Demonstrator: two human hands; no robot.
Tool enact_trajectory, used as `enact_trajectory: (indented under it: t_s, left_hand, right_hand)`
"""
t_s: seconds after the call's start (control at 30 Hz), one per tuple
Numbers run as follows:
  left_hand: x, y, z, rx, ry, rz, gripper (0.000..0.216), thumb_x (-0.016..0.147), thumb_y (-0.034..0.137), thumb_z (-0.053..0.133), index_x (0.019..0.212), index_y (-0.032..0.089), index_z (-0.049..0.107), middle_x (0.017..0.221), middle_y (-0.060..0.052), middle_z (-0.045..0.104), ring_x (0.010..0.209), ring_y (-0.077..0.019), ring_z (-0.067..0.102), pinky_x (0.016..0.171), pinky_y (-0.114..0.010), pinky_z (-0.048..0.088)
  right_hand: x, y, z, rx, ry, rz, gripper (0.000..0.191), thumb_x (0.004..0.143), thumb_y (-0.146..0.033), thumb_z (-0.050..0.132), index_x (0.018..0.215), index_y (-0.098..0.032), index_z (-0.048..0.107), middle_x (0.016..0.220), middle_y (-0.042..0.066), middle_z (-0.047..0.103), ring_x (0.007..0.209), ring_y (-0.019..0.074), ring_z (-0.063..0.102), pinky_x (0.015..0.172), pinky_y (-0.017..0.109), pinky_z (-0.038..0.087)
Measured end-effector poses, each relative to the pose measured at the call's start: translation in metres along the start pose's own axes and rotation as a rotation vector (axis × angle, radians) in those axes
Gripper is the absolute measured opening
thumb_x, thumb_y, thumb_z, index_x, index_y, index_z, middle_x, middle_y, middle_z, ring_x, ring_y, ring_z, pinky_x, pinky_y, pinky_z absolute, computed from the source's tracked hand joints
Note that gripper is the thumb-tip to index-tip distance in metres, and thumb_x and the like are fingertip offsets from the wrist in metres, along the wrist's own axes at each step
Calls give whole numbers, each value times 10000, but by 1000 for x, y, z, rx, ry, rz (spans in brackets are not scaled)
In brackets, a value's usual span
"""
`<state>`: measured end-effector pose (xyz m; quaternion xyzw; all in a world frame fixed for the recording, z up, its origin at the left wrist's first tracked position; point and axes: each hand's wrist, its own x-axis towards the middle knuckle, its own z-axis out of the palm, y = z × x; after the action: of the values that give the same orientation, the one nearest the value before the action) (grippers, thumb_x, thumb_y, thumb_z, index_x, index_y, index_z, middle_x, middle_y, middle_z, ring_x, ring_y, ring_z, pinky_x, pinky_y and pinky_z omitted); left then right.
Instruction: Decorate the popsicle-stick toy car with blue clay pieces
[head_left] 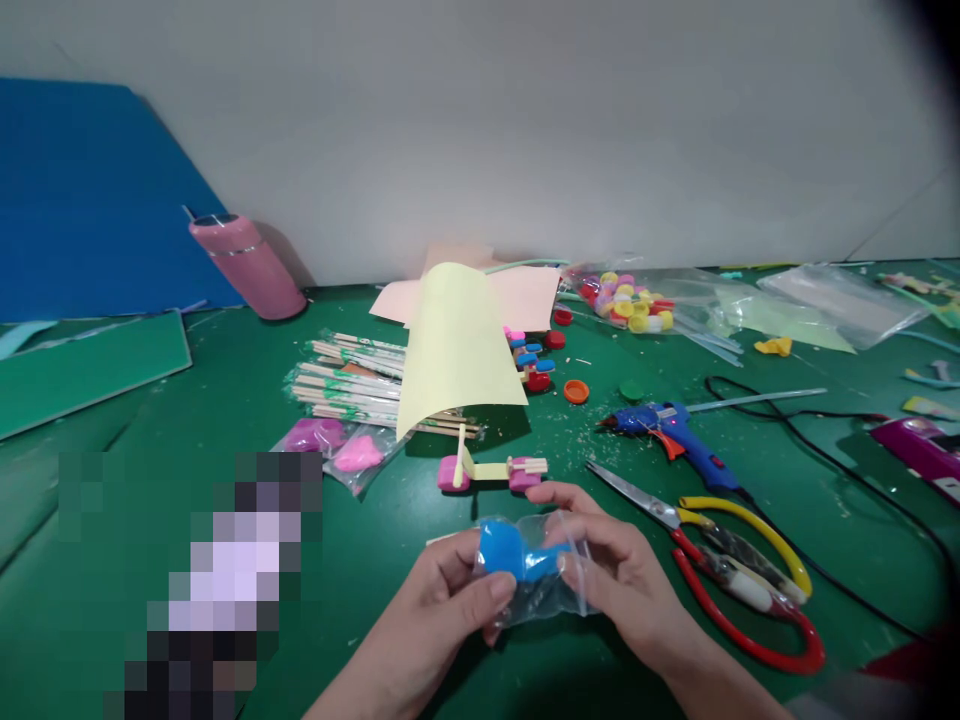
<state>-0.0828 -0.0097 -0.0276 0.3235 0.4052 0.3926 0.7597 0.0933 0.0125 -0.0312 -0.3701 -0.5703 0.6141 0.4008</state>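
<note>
A small clear zip bag [536,595] with blue clay [501,548] inside is held between both hands, above the front of the green table. My left hand [457,600] pinches its left side, thumb pressed on the blue lump. At the other end, my right hand [615,570] grips the bag near its zip edge, fingers curled behind the plastic. Just beyond the hands stands a small model [491,472] of pale sticks with a pink lump at each end. Part of a pale stick shows behind my left hand.
Scissors [667,510] and a blue glue gun [682,435] with its cord lie right. Wrapped sticks [352,385], a curved yellow sheet [461,350] and pink clay bags [360,455] are behind. A pink tumbler [251,270] leans by the wall; a bag of bottle caps [630,300] lies back right.
</note>
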Motion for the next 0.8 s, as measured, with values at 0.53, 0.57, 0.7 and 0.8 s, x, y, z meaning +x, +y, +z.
enact_trajectory:
  t_s: [0.53, 0.57, 0.7, 0.8]
  left_hand:
    - [2, -1, 2, -168, 190, -15, 108, 717, 249, 612, 701, 146, 582, 578, 27, 511, 537, -79, 439, 554, -218, 347]
    - [2, 0, 2, -178, 212, -4, 103, 712, 245, 616, 700, 146, 589, 578, 26, 514, 538, -80, 442, 556, -218, 352]
    - [2, 1, -1, -202, 242, 4, 116, 685, 247, 641, 662, 142, 597, 556, 26, 512, 524, -78, 441, 542, -211, 353]
    - [2, 0, -4, -154, 235, -8, 157, 672, 278, 650, 636, 144, 577, 550, 27, 497, 525, -80, 433, 539, -212, 344]
  right_hand:
    - [-1, 0, 1, -74, 21, -50, 132, 769, -314, 555, 775, -193, 607, 1127, 95, 475, 948, 223, 519, 746, 313, 434]
    - [-1, 0, 0, -50, 48, -46, 134, 768, -317, 557, 770, -192, 604, 1111, 99, 487, 984, 233, 498, 750, 311, 431]
    - [2, 4, -2, 97, 192, -24, 163, 783, -329, 532, 774, -185, 608, 1064, 89, 518, 858, 191, 512, 627, 254, 426]
    - [5, 6, -5, 309, 349, 5, 208, 821, -354, 470, 863, -203, 606, 951, 56, 549, 625, 113, 473, 539, 226, 395]
